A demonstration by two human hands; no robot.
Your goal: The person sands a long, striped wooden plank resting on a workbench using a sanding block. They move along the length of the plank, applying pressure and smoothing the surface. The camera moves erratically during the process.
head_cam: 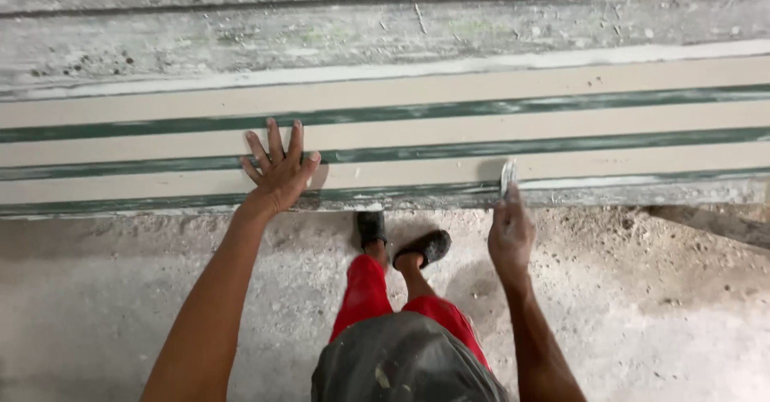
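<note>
My left hand [279,169] lies flat, fingers spread, on the nearest of several long beige moulded strips [561,165] set side by side on a workbench, with dark green gaps between them. My right hand [510,233] is closed around a small scraper blade [507,176], whose whitish tip touches the front edge of that same strip. White plaster shows along the edge to the right of the blade.
A weathered grey, plaster-spattered board [385,33] runs behind the strips. Below is a dusty concrete floor [104,290]. My own feet in dark sandals [433,245] and red trousers [365,294] stand just before the bench edge.
</note>
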